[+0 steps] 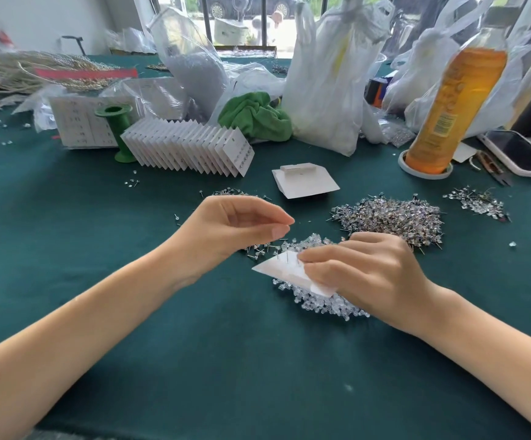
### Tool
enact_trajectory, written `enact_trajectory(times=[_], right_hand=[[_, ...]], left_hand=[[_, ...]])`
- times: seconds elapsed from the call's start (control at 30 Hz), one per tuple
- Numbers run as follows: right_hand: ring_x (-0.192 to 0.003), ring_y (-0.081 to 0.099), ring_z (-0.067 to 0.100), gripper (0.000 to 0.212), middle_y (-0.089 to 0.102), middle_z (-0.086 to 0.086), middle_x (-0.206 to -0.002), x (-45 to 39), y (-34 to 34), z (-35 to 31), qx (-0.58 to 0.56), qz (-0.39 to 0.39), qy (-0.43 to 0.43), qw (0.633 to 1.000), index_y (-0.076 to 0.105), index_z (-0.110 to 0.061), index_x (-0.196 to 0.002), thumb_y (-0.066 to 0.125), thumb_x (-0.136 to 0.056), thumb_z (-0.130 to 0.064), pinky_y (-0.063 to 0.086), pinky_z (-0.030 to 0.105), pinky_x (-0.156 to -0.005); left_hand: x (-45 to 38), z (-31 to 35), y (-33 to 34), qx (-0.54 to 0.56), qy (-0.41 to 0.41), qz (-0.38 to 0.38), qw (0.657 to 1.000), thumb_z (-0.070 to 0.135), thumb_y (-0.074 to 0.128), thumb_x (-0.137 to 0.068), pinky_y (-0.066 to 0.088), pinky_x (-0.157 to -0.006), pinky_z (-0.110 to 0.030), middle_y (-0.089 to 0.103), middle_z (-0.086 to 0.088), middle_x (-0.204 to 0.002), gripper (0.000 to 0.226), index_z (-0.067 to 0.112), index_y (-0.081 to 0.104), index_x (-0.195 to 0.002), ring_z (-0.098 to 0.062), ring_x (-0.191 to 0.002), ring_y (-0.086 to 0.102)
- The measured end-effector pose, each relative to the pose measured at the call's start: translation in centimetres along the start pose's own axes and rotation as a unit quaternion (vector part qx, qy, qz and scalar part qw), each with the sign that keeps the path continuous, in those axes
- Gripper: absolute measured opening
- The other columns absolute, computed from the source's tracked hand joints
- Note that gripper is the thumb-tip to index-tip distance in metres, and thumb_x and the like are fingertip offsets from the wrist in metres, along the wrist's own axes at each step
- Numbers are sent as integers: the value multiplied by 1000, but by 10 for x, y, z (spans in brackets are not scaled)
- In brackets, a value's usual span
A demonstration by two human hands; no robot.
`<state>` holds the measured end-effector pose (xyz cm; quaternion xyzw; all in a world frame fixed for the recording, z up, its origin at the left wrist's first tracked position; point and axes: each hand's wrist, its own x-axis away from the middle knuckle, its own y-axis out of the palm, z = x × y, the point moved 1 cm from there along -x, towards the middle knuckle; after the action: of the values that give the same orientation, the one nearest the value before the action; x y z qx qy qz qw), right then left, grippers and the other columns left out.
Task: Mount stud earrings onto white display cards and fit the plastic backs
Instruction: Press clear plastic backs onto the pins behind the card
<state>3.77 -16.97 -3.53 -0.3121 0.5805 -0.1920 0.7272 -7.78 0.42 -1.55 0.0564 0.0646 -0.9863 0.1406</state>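
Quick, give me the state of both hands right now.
Left hand: thumb and forefinger pinched together; whether they hold anything cannot be told.
Right hand: holding the white card.

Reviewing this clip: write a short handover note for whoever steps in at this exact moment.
Right hand grips a white card, posts sticking up through it.
Left hand hovers above, thumb and forefinger pinched; whether anything sits between them is unclear.
Clear plastic backs lie under the card, loose studs behind.
Done: row of filled cards.
Left: fit backs on this card.
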Motion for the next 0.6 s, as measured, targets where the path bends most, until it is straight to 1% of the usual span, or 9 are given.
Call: enact_trajectory(times=[0.07,0.17,0.3,0.37,0.47,0.53,0.6], right_hand=[[-53,62,25,18,73,4,-83,-3,-1,0,21,-8,-21,1000,68,-5,-67,64,-82,3,42,28,-40],[-49,59,25,19,73,5,-81,-4,-1,-1,36,-12,-39,999,68,-4,-65,63,-82,2,42,28,-40],[-49,59,25,19,73,6,-77,-6,-1,-3,48,-14,-54,997,68,-4,-64,64,-83,0,43,28,-41],[-49,59,25,21,72,7,-74,-7,-1,-4,52,-15,-51,997,69,-4,-65,63,-85,-2,43,27,-42],[-51,60,25,23,70,7,-72,-6,0,-3,43,-15,-39,998,69,-4,-69,59,-89,-4,43,27,-43],[-51,60,25,15,69,6,-70,-4,1,-3,30,-9,-33,999,64,-6,-79,56,-92,-6,43,27,-43],[-51,61,26,8,69,7,-68,-2,2,-2,8,-6,-23,1000,50,-11,-89,50,-96,-9,43,28,-44]], left_hand=[[2,3,4,-6,8,-26,1000,16,73,-69,50,-72,-15,73,4,-82,14,21,76,-82,-7,-80,67],[5,5,9,-40,21,-50,998,15,73,-72,52,-73,-19,72,2,-82,13,18,74,-85,-13,-78,65],[6,7,12,-81,34,-75,993,16,73,-73,50,-69,-19,71,4,-83,15,13,71,-88,-11,-76,63],[6,7,12,-87,33,-83,992,15,73,-73,49,-69,-18,71,4,-83,15,13,71,-88,-10,-75,63],[6,6,12,-85,29,-91,992,12,73,-73,53,-72,-24,72,1,-84,15,15,71,-88,-13,-77,65],[7,6,11,-92,25,-91,991,11,74,-74,52,-70,-30,73,0,-85,14,17,72,-87,-14,-77,66],[7,6,11,-99,22,-89,991,15,74,-73,50,-66,-35,73,0,-85,13,19,72,-86,-14,-76,66]])
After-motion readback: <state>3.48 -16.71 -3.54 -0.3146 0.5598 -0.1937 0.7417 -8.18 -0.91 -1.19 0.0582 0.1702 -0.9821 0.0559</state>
